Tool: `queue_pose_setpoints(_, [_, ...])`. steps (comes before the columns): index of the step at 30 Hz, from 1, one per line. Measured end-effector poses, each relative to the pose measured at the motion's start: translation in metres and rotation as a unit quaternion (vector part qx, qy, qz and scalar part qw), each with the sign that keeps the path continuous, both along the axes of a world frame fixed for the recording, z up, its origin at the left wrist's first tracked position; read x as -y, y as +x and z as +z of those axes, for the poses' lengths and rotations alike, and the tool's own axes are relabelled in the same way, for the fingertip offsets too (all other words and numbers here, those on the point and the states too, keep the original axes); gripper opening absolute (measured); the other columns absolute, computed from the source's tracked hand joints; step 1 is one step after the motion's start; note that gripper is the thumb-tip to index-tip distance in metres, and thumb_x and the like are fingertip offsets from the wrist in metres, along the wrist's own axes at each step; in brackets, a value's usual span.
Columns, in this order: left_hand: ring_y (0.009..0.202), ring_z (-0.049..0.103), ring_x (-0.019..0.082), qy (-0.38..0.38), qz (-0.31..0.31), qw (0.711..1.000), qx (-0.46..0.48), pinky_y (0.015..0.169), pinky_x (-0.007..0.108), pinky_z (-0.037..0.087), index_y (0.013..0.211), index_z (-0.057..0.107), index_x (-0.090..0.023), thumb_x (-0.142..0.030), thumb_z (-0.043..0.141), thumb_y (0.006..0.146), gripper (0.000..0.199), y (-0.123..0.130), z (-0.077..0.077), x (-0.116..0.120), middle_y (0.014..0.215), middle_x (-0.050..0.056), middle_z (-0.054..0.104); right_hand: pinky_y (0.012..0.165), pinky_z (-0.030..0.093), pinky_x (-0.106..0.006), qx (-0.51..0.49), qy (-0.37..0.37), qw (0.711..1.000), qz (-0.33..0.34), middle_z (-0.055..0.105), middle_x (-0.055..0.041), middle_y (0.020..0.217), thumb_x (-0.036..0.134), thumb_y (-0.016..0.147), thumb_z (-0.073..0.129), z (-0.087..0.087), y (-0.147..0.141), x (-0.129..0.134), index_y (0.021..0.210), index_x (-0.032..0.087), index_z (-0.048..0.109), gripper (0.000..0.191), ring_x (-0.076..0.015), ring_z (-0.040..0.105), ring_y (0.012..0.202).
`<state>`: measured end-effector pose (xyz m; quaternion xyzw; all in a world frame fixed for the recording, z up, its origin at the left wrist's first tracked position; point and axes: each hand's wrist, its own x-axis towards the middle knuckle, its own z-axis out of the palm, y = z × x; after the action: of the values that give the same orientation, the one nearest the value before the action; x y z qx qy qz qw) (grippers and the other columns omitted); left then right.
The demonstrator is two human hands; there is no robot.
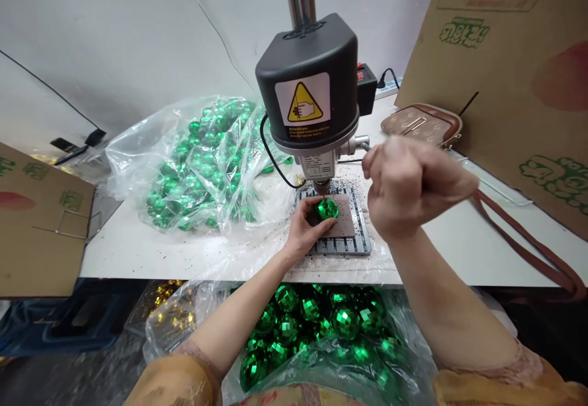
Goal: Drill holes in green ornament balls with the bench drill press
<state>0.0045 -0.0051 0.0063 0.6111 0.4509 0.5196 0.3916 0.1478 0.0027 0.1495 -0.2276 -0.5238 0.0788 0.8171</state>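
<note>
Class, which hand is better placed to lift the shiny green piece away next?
Probably the left hand: its thumb and fingers curl round the green piece. The right hand is a raised fist beside the drill press.

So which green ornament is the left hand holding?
The lone green ornament on the pinkish pad, below the drill head, against the left hand. The others are bunched in the clear bag on the table or below its front edge.

Bauble (327, 209) on board (345, 228) beneath drill press (307, 81), bag of baubles (202, 173) left, handbag (420, 125) right
</note>
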Motion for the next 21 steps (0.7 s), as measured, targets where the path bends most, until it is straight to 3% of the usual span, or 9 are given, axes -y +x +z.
queue_pose_setpoints(3, [0.103, 0.065, 0.022, 0.012, 0.040, 0.998, -0.042, 0.092, 0.037, 0.052, 0.111, 0.058, -0.020, -0.039, 0.084, 0.073, 0.049, -0.002, 0.004, 0.005, 0.110, 0.008, 0.067, 0.041, 0.026, -0.024, -0.060, 0.032, 0.998, 0.017, 0.028, 0.0070, 0.044, 0.010, 0.086, 0.057, 0.026, -0.003, -0.005, 0.050, 0.019, 0.031, 0.045, -0.0041, 0.033, 0.039])
queue_pose_setpoints(6, [0.098, 0.064, 0.021, 0.025, 0.085, 0.991, -0.099, 0.088, 0.035, 0.052, 0.107, 0.059, -0.021, -0.037, 0.084, 0.073, 0.046, -0.013, 0.015, 0.026, 0.105, 0.006, 0.067, 0.043, 0.025, -0.025, -0.050, 0.050, 0.997, 0.027, 0.030, 0.0073, 0.046, 0.008, 0.087, 0.055, 0.039, -0.003, -0.013, 0.055, 0.021, 0.030, 0.043, -0.0040, 0.032, 0.037])
queue_pose_setpoints(8, [0.096, 0.065, 0.021, 0.031, 0.052, 0.989, -0.136, 0.086, 0.034, 0.052, 0.107, 0.058, -0.021, -0.036, 0.083, 0.074, 0.044, -0.026, 0.026, 0.051, 0.104, 0.006, 0.068, 0.046, 0.028, -0.025, -0.033, 0.054, 0.998, 0.028, 0.030, 0.0066, 0.048, 0.009, 0.089, 0.053, 0.040, -0.001, -0.015, 0.058, 0.022, 0.030, 0.041, -0.0047, 0.034, 0.039])
queue_pose_setpoints(10, [0.100, 0.066, 0.022, 0.041, -0.060, 0.981, -0.179, 0.087, 0.034, 0.052, 0.109, 0.057, -0.022, -0.036, 0.081, 0.077, 0.043, -0.040, 0.035, 0.082, 0.109, 0.008, 0.068, 0.049, 0.031, -0.024, -0.008, 0.034, 0.999, 0.027, 0.031, 0.0048, 0.052, 0.012, 0.091, 0.051, 0.038, 0.002, -0.014, 0.061, 0.022, 0.031, 0.037, -0.0051, 0.037, 0.043])
queue_pose_setpoints(13, [0.109, 0.064, 0.025, 0.059, -0.237, 0.923, -0.298, 0.091, 0.035, 0.052, 0.113, 0.057, -0.020, -0.038, 0.074, 0.084, 0.038, -0.059, 0.036, 0.129, 0.118, 0.013, 0.066, 0.051, 0.034, -0.024, -0.002, -0.014, 0.999, 0.035, 0.030, 0.0026, 0.059, 0.029, 0.093, 0.053, 0.035, 0.005, -0.011, 0.064, 0.024, 0.032, 0.037, -0.0054, 0.039, 0.046])
queue_pose_setpoints(15, [0.105, 0.065, 0.026, 0.079, -0.297, 0.860, -0.408, 0.087, 0.036, 0.052, 0.116, 0.057, -0.019, -0.040, 0.066, 0.090, 0.034, -0.068, 0.028, 0.154, 0.121, 0.016, 0.065, 0.050, 0.034, -0.026, -0.020, -0.026, 0.999, 0.042, 0.029, 0.0023, 0.059, 0.038, 0.091, 0.056, 0.034, 0.006, -0.010, 0.065, 0.026, 0.031, 0.038, -0.0060, 0.039, 0.046])
queue_pose_setpoints(18, [0.094, 0.066, 0.026, 0.111, -0.328, 0.776, -0.527, 0.080, 0.037, 0.052, 0.124, 0.056, -0.018, -0.041, 0.059, 0.094, 0.038, -0.074, 0.015, 0.177, 0.130, 0.019, 0.062, 0.051, 0.034, -0.027, -0.031, -0.009, 0.999, 0.043, 0.032, 0.0022, 0.057, 0.029, 0.091, 0.055, 0.035, 0.004, -0.011, 0.064, 0.025, 0.033, 0.035, -0.0068, 0.039, 0.046])
queue_pose_setpoints(19, [0.093, 0.066, 0.025, 0.122, -0.328, 0.765, -0.540, 0.079, 0.037, 0.052, 0.127, 0.054, -0.019, -0.043, 0.058, 0.094, 0.040, -0.075, 0.014, 0.179, 0.133, 0.020, 0.060, 0.052, 0.033, -0.027, -0.033, -0.005, 0.999, 0.039, 0.033, 0.0022, 0.056, 0.024, 0.091, 0.054, 0.036, 0.002, -0.011, 0.063, 0.025, 0.034, 0.034, -0.0072, 0.039, 0.046])
queue_pose_setpoints(21, [0.096, 0.066, 0.025, 0.151, -0.307, 0.779, -0.526, 0.082, 0.037, 0.052, 0.129, 0.054, -0.020, -0.045, 0.057, 0.095, 0.043, -0.076, 0.019, 0.172, 0.137, 0.019, 0.058, 0.050, 0.030, -0.027, -0.048, 0.012, 0.998, 0.025, 0.032, 0.0031, 0.052, 0.018, 0.089, 0.053, 0.037, -0.001, -0.013, 0.059, 0.024, 0.032, 0.037, -0.0075, 0.038, 0.045])
